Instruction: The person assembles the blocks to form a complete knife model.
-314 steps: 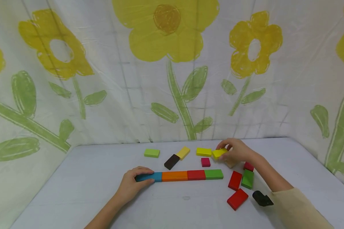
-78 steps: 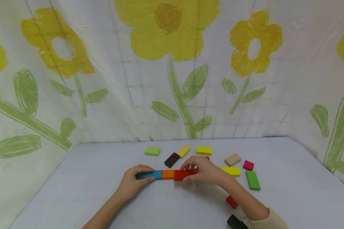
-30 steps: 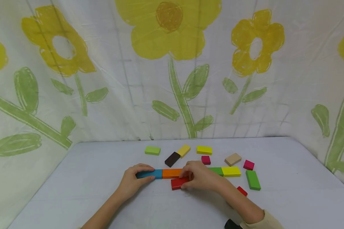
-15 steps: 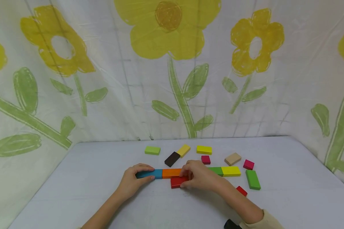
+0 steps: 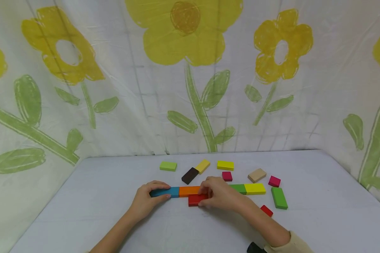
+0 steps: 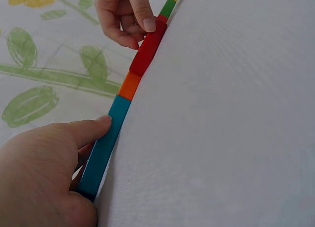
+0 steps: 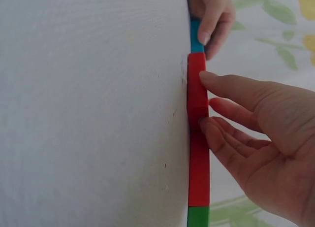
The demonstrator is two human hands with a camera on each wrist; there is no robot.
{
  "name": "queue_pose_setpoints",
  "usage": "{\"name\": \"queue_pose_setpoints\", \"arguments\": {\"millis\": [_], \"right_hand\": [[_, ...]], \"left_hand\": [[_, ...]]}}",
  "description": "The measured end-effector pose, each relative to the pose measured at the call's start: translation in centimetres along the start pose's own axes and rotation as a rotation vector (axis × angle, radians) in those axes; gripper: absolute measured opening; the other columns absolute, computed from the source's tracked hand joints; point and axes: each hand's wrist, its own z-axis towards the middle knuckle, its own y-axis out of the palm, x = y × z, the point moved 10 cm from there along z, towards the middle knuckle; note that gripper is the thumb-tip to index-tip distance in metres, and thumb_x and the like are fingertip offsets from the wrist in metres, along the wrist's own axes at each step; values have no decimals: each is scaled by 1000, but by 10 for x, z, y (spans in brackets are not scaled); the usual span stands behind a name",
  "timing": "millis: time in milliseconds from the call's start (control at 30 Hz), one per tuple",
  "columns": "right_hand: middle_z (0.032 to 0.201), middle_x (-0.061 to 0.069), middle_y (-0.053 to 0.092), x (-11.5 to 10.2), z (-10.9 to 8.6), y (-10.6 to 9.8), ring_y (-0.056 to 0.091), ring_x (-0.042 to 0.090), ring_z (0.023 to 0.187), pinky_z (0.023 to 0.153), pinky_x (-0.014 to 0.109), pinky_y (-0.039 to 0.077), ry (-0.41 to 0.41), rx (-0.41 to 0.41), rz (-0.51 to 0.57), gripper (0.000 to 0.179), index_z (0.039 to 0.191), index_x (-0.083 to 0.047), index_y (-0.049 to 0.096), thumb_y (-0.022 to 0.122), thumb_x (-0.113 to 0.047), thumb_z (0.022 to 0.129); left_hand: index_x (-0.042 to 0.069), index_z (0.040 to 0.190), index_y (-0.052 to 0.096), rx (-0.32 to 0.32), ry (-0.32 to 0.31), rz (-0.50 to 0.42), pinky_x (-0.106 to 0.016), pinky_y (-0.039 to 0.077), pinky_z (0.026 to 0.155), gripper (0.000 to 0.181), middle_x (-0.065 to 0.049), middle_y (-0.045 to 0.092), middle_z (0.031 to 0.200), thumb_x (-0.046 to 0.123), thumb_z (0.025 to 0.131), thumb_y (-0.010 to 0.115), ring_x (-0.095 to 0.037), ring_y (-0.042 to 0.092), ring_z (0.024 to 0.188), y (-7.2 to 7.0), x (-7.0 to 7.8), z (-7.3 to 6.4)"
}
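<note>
A row of flat blocks lies across the table: a blue block, an orange block, a red block covered by the right hand in the head view, a green block and a yellow block. My left hand grips the blue block at the row's left end, thumb on the near side and fingers on the far side. My right hand pinches another red block by its right part. That block lies along the near side of the row, in front of the orange block.
Behind the row lie loose blocks: light green, dark brown, pale yellow, yellow and pink. At the right are tan, pink, green and red blocks.
The yellow block held in the right hand earliest now ends the row. The held red block was over the row, then came to its near side and shifted slightly closer. The left hand stayed put.
</note>
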Motion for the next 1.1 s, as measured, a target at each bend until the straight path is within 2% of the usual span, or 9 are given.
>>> {"name": "queue_pose_setpoints", "arguments": {"millis": [433,800,1100], "right_hand": [[90,-2,64,-3,-1,-2,55,7,73,66,19,52,-35,4,32,24,103,-6,75,89,-16,87],[93,0,67,-1,-8,-9,57,5,74,69,20,54,-56,10,128,20,106,-4,76,85,-14,90],[107,3,76,8,-25,-27,65,7,91,80,20,57,-53,23,163,24,116,-6,76,80,-15,94]], "left_hand": [[14,111,83,2,25,-5,-32,50,103,21,-1,76,119,17,90,85,-22,63,119,-2,3,-1],[14,111,83,-8,30,-14,-31,50,102,21,-1,76,119,17,90,85,-22,63,118,0,4,0],[13,111,83,-4,15,-17,-32,50,103,21,-1,76,120,17,90,85,-21,63,119,-1,3,-1]]}}
